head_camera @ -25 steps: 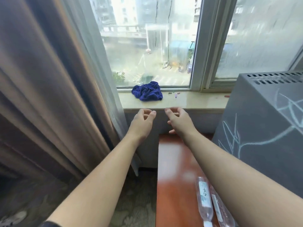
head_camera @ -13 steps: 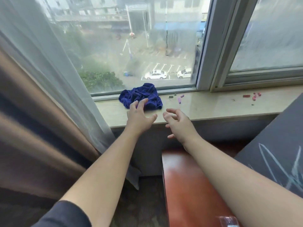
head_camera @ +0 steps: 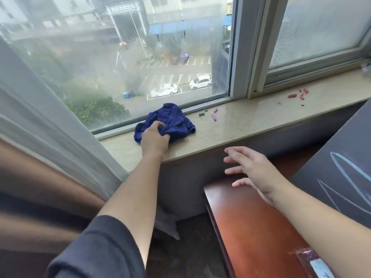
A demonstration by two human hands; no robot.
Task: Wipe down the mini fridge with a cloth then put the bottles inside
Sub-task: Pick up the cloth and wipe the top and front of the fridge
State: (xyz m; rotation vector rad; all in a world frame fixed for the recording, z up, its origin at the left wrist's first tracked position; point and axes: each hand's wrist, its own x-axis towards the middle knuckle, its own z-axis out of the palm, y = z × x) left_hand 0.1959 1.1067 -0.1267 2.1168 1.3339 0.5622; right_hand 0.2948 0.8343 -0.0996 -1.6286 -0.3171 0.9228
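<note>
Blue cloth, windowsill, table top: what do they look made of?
Blue cloth: looks like terry or microfibre, matte and soft; it lies in crumpled folds with a nappy surface.
Windowsill: polished stone, probably marble or a look-alike; beige with faint veins and a glossy reflection.
Table top: reddish-brown wood or veneer, apparently lacquered; smooth with a soft sheen.

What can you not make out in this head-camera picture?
Head view: left hand, fingertips sunk in blue cloth folds.
Head view: bottle, cut off by bottom edge.
Head view: grey box, cut off by right edge; no door shows.
Head view: coloured bits on the sill, too small to identify.
</note>
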